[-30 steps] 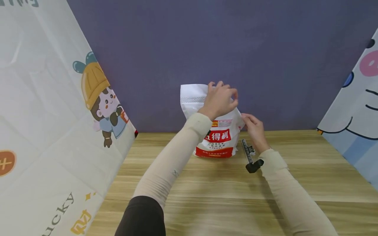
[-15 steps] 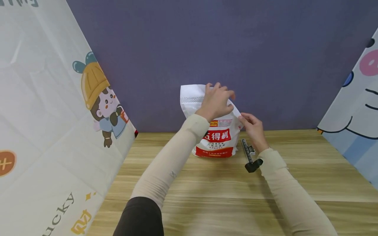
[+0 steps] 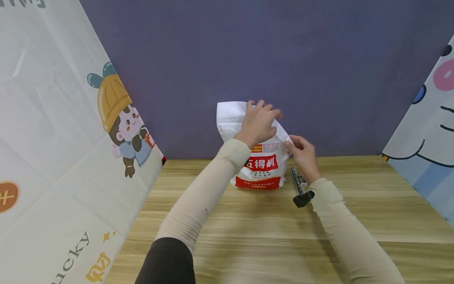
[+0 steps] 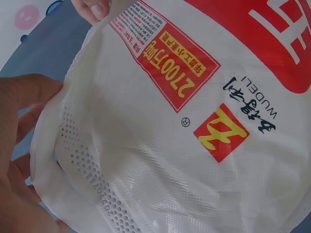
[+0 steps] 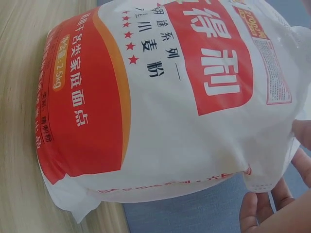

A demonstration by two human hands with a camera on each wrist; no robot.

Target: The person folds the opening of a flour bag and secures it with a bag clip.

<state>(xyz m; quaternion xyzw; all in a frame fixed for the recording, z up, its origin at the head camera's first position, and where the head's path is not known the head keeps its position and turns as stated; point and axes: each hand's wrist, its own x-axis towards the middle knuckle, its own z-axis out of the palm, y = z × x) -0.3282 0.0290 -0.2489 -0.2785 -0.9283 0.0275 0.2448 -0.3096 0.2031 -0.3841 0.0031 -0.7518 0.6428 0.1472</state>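
A white-and-red flour bag (image 3: 262, 171) stands upright on the wooden table, close to the back wall. My left hand (image 3: 258, 123) grips its top edge, fingers over the far side; in the left wrist view the thumb touches the rim of the bag (image 4: 146, 121). My right hand (image 3: 304, 156) pinches the bag's upper right corner, thumb in front and fingers behind, as the right wrist view shows with the bag (image 5: 160, 111) beside the fingers (image 5: 249, 208). The left hand and forearm hide part of the bag's front.
A narrow black strip with a shiny, partly clear piece (image 3: 298, 181) lies right of the bag, near my right wrist. A dark panel (image 3: 184, 71) rises behind the table (image 3: 248, 236). Printed white sheets (image 3: 53, 138) line both sides.
My left hand has shifted slightly left and its thumb has moved lower. The right thumb has come onto the front of the bag's corner. The bag stands in the same place.
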